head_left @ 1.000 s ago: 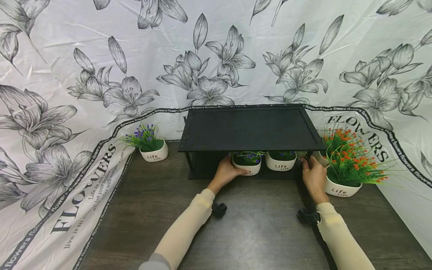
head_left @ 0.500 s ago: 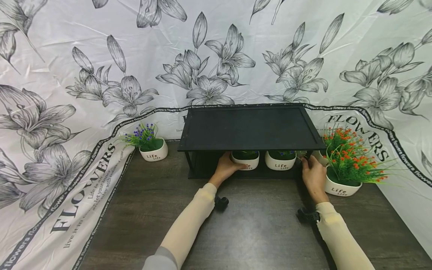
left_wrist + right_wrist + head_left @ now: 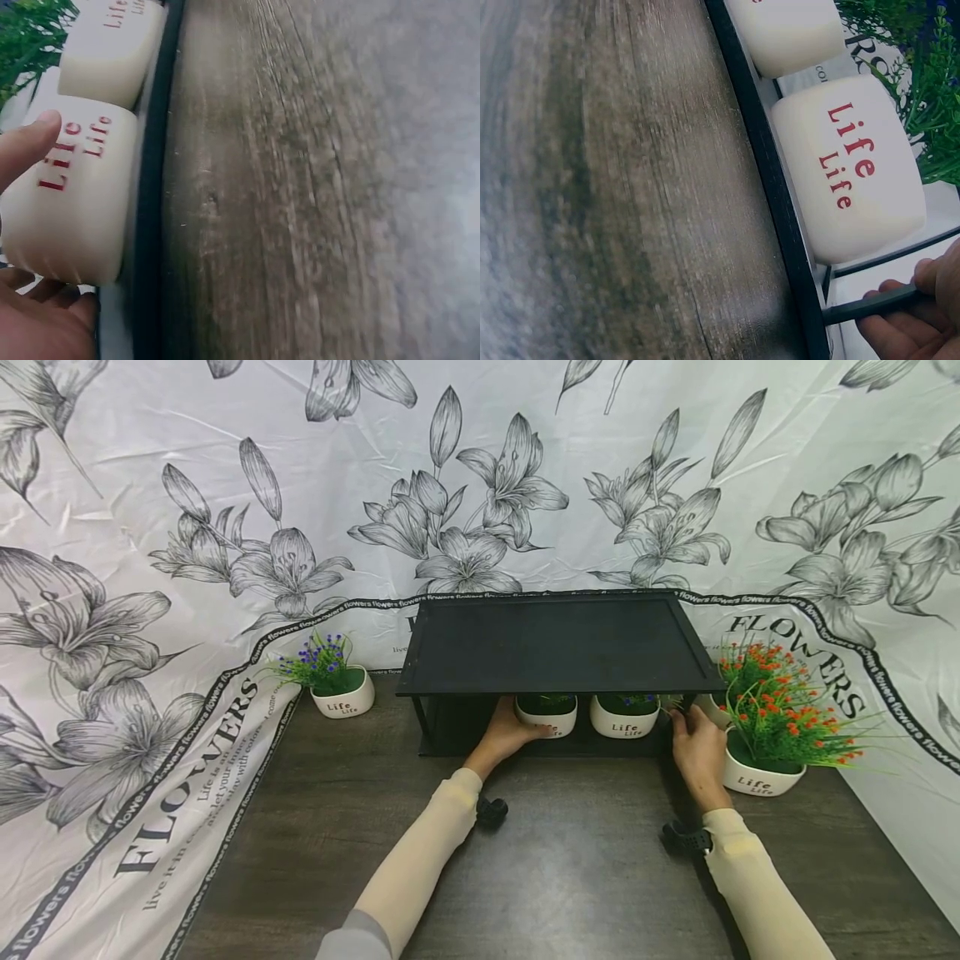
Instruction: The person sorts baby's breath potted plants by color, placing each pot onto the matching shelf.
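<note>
A black shelf (image 3: 562,639) stands against the wall. On its lower board are two white "Life" flowerpots with purple-flowered plants, whose tops are mostly hidden under the upper board. My left hand (image 3: 504,735) holds the left flowerpot (image 3: 561,719); in the left wrist view the thumb lies over the front lettering and the fingers are at the side. Beside it, a little apart, sits the right flowerpot (image 3: 624,720). My right hand (image 3: 699,750) grips the shelf's front right post (image 3: 870,306), fingers wrapped around it in the right wrist view.
A purple-flowered pot (image 3: 342,697) stands on the table left of the shelf. To the right are orange-flowered plants, the nearer in a white pot (image 3: 763,774) close to my right hand. A flower-printed cloth (image 3: 300,468) hangs behind the dark wooden table (image 3: 570,860).
My left hand has moved the left flowerpot back, deeper under the upper board, within the first half second; it has hardly moved since. My right hand stays on the post.
</note>
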Action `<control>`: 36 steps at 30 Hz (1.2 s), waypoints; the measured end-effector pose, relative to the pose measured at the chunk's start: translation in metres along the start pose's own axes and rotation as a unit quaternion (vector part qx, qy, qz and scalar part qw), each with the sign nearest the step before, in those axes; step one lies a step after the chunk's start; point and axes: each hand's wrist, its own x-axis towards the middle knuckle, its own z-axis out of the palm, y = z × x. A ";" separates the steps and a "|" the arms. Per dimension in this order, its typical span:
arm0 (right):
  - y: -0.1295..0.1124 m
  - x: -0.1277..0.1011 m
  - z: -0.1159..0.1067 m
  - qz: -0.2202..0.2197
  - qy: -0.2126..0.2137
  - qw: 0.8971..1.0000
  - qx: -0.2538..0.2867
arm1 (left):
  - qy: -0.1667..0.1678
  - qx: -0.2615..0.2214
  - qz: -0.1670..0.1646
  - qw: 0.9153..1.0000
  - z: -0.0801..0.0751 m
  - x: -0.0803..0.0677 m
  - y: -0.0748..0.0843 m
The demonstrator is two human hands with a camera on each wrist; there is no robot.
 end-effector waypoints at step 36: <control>0.000 0.000 -0.001 0.004 -0.010 1.000 -0.004 | 0.300 -0.048 -0.017 0.953 -0.246 -0.116 -0.059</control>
